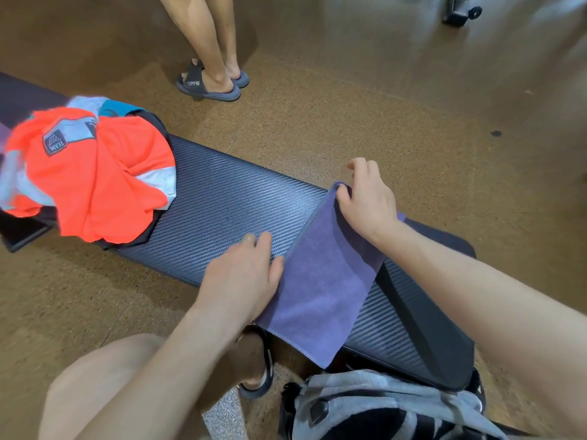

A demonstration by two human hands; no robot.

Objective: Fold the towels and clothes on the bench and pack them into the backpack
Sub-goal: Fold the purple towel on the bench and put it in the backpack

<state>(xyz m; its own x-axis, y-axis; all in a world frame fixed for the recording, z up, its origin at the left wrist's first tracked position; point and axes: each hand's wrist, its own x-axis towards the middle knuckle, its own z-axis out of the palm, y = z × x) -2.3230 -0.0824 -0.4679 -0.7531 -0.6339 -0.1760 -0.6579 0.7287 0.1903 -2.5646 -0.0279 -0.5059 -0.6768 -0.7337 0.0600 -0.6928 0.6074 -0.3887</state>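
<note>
A purple towel lies across the black padded bench, its near end hanging over the front edge. My right hand pinches the towel's far corner and lifts that edge. My left hand rests flat on the bench, fingers against the towel's left edge. At the bench's left end sits a heap of clothes, mostly an orange and grey jersey. The grey and black backpack stands on the floor below the bench, near my legs.
Another person's legs in grey slides stand on the brown floor beyond the bench. A piece of black equipment is at the top right. My knee is at the lower left.
</note>
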